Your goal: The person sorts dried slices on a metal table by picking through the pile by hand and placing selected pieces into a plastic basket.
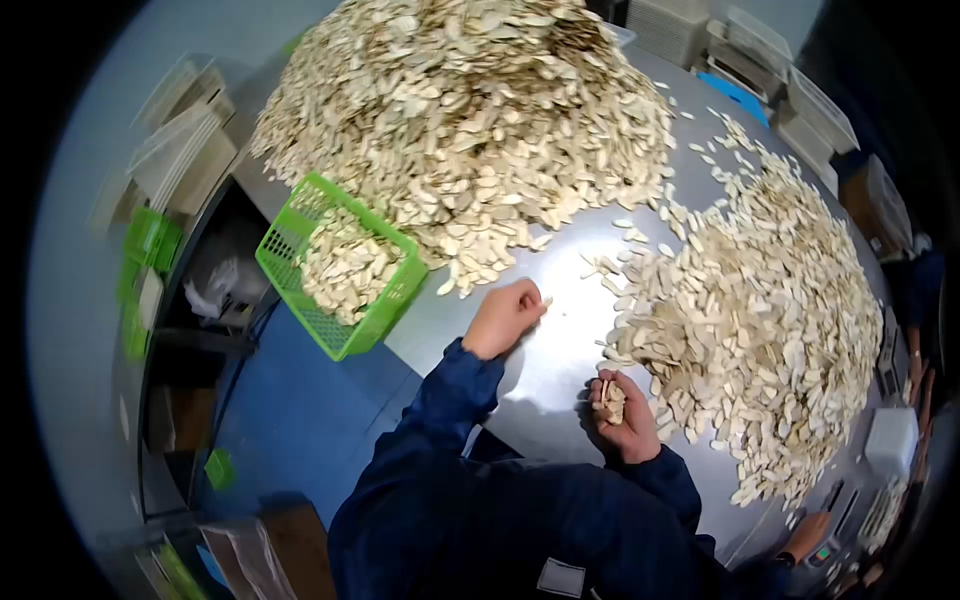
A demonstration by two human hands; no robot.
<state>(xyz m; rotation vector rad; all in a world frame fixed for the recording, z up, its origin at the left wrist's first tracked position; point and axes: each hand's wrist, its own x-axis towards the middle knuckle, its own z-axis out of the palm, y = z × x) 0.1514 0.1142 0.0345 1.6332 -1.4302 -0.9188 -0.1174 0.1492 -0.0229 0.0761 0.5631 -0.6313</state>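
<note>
My left hand [503, 319] is over the bare metal table, thumb and fingers pinched on a small pale dried slice [546, 302]. Several similar slices [610, 400] lie in my right hand [632, 428], its fingers curled round them. That hand is beside the left edge of a spread heap of dried slices [760, 330]. A much larger heap of slices [470, 120] rises ahead of both hands. Left of my left hand, a green plastic basket [385, 310] holds more slices and stands tilted in view at the table's edge.
The steel table [540, 400] ends left of my body, above a blue floor [300, 400]. Stacked clear trays [180, 155] and green baskets [150, 240] stand at far left. More containers [800, 110] line the back right. Another person's hand [806, 535] is at lower right.
</note>
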